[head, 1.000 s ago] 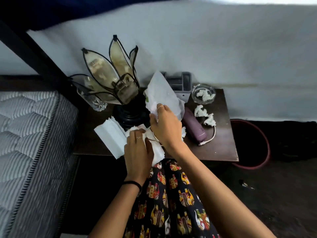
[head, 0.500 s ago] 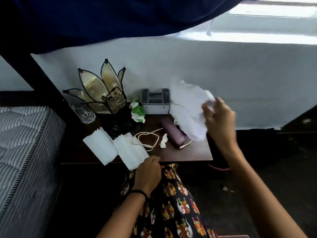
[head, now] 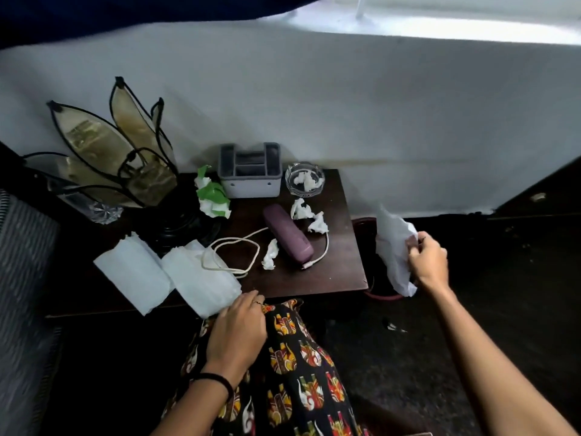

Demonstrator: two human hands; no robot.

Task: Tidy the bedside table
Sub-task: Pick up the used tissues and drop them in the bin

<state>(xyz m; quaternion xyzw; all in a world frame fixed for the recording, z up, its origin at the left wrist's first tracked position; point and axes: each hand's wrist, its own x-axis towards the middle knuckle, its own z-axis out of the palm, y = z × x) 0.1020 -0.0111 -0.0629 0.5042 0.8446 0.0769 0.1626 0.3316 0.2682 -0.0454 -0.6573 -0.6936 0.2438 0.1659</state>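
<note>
Right of centre, her right hand (head: 428,262) pinches a crumpled white paper sheet (head: 393,250) over a dark red bin (head: 382,297), mostly hidden. Lower centre, the left hand (head: 238,332), loosely curled, touches a folded white napkin (head: 201,283) at the dark wooden bedside table (head: 339,262) edge.

My bench (head: 342,247) is dark brown, and the case (head: 287,236) on it is purple with a white cable (head: 232,247). The crumpled wrapper (head: 212,193) is green and white; my skirt (head: 301,372) is black with red-orange elephants.

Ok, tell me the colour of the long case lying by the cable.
Purple; the case shows best in the head view, mid-table.
</note>
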